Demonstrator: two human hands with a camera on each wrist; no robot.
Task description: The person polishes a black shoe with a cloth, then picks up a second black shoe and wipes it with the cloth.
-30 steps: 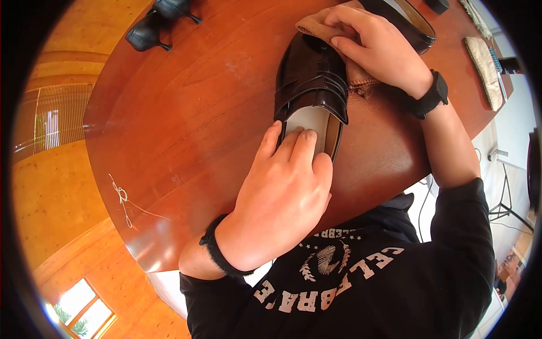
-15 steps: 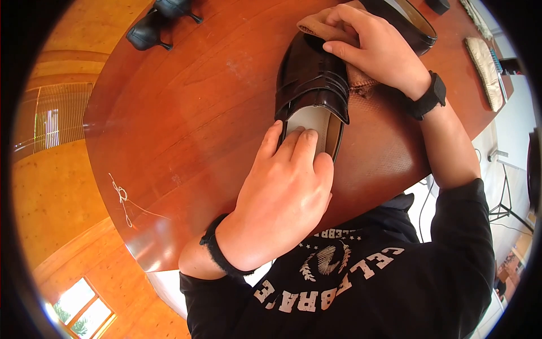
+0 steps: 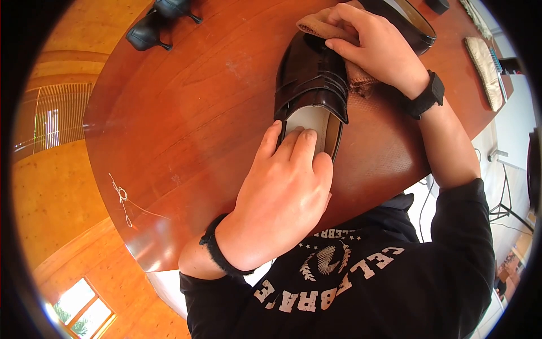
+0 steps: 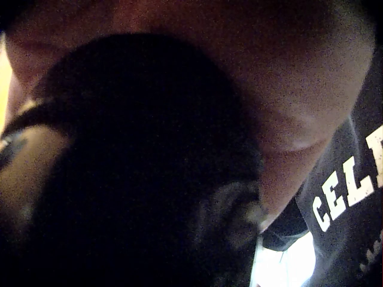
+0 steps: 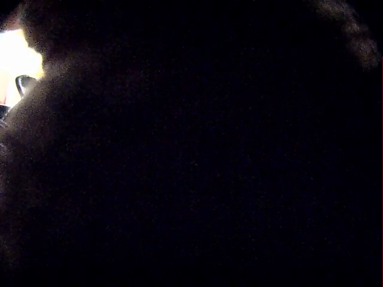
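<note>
A glossy dark loafer (image 3: 310, 68) lies on the wooden table in the head view, its toe pointing away from me. My left hand (image 3: 285, 192) grips it at the heel end, with some fingers inside on the pale insole (image 3: 307, 121). A brown cloth (image 3: 316, 25) is bunched in my right hand (image 3: 387, 53), fingers curled on it over the loafer's toe. Part of the cloth hangs down along the shoe's right side. The left wrist view is mostly dark, with the hand's underside along its top. Nearly all of the right wrist view is black.
Another dark shoe (image 3: 423, 42) lies beyond the right hand. Black heeled shoes (image 3: 147, 37) stand at the far left. White string (image 3: 121, 195) lies near the table's left edge. A beige padded item (image 3: 483, 73) is at the right edge, with a blue-bristled brush (image 3: 495, 59) behind it.
My right hand has shifted very slightly over the toe with the cloth, its thumb moving a little to the left. The left hand and the loafer look almost unmoved.
</note>
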